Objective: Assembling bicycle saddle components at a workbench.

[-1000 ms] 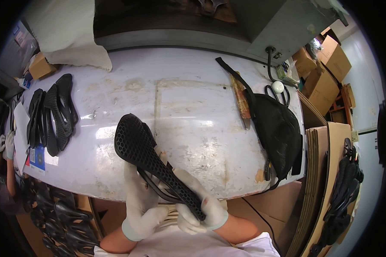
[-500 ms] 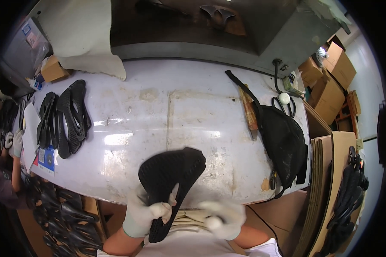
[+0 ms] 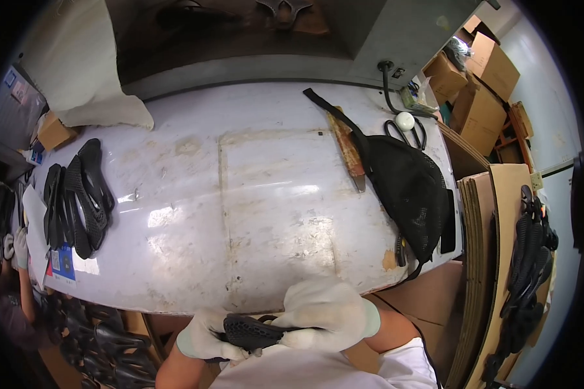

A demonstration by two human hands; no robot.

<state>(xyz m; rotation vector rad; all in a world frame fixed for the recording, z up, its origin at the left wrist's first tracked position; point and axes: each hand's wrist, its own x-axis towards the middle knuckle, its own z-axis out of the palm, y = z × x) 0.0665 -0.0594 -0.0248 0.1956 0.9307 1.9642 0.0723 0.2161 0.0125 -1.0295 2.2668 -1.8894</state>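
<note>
A black bicycle saddle (image 3: pixel 255 332) with a lattice-patterned surface is held low against my body, in front of the table's near edge. My left hand (image 3: pixel 207 336), in a white glove, grips one end of it. On the other end, my right hand (image 3: pixel 324 314), gloved too, has its fingers closed round the saddle. The gloves hide much of the saddle, which is turned so that only part of its patterned side shows. Several similar black saddles (image 3: pixel 87 194) stand grouped on the left of the white table (image 3: pixel 175 240).
A black mesh bag (image 3: pixel 405 194), a knife-like tool (image 3: pixel 349 152) and scissors (image 3: pixel 405 133) lie at the right. Behind the table stands a grey metal cabinet (image 3: pixel 240 74). Black saddle parts (image 3: pixel 120 343) fill a lower-left box. Another person's gloved hand (image 3: pixel 21 247) shows far left.
The saddle has been lowered toward my body and turned from upright to edge-on. My right hand, apart from it before, now grips it too. The head view has shifted.
</note>
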